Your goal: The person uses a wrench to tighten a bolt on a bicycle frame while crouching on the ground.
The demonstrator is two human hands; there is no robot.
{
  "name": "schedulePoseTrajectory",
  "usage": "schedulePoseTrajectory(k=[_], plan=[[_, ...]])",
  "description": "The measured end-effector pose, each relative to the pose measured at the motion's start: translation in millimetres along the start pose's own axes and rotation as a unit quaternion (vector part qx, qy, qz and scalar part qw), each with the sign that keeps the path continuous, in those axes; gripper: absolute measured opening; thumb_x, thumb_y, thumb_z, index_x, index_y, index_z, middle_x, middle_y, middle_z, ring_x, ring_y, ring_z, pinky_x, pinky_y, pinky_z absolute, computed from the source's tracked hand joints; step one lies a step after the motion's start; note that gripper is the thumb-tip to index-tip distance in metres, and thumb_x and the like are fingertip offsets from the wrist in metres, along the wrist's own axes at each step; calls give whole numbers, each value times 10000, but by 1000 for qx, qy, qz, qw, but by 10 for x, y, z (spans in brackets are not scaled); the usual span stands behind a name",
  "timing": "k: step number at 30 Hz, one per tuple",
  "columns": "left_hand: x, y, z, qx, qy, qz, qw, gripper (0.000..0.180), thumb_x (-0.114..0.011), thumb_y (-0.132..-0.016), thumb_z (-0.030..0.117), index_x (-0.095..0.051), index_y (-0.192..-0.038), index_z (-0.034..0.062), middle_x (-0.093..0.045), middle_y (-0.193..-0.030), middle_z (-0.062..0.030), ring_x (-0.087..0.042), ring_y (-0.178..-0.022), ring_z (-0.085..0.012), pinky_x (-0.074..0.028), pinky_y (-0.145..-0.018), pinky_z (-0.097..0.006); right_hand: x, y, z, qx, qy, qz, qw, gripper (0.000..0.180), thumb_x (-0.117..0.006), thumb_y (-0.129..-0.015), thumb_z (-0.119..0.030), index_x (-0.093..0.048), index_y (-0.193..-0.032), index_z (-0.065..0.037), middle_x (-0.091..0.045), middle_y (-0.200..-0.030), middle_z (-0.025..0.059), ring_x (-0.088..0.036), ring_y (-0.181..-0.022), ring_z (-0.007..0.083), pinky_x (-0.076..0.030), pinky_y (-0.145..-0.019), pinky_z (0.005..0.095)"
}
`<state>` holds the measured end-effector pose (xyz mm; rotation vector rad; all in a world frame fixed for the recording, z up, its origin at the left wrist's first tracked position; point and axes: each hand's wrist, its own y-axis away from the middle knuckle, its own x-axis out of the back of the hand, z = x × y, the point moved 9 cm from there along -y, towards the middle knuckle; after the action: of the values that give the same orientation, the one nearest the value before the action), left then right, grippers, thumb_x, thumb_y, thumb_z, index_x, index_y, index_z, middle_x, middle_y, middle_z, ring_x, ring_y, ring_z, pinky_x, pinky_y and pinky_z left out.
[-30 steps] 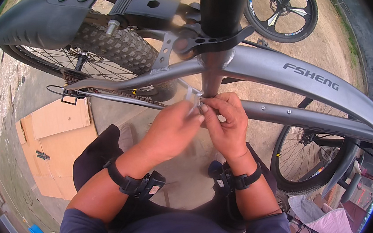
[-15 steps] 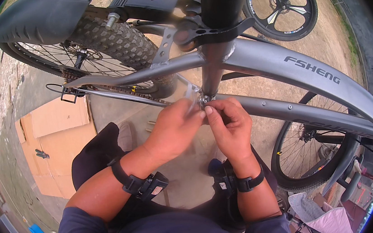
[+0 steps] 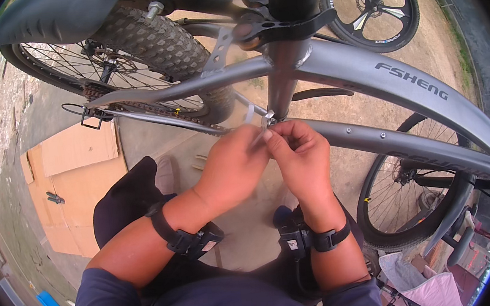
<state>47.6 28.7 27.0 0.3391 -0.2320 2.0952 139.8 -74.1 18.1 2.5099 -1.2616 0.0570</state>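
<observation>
Grey bicycle frame [image 3: 411,82] and hands both sit slightly higher in view than half a second ago, yet the hands remain just below the foot of the seat tube [image 3: 282,89], so the fine work there seems unfinished. The left hand [image 3: 231,161] curls round what looks like a thin silvery piece [image 3: 257,140], blurred; the right hand [image 3: 300,154] pinches thumb to forefinger, and I cannot tell on what. A small, bright metal fitting [image 3: 269,116] shows at the seat tube's foot, the frame around it smooth and satiny
</observation>
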Motion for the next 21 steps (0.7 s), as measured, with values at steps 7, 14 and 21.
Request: schedulePoseTrajectory(k=[7,14,21], plan=[[-132,70,-382,148,125,-91,977,84,-544,-987,64,-590,-1014,-1,-643,-835,-22,-563,-603,-72,-465,-545,-251,-41,19,103,-36,-94,-32,994,94,-691,-942,-59,-681,-980,27,-722,-876,58,-676,-800,108,-549,-753,253],[-59,53,-267,127,106,-82,983,151,-480,-982,44,-619,-1005,-8,-688,-896,-45,-570,-600,-70,-472,-546,-244,-11,23,124,9,-46,-35,998,93,-684,-917,-83,-668,-920,9,-729,-862,106,-705,-785,169,-543,-718,303],[42,-49,-308,174,179,9,968,129,-565,-1007,115,-625,-1057,13,-666,-848,-17,-528,-583,-51,-446,-541,-223,-43,135,-240,156,221,40,962,109,-692,-874,-144,-648,-871,-44,-641,-814,147,-638,-743,359,-507,-649,432]])
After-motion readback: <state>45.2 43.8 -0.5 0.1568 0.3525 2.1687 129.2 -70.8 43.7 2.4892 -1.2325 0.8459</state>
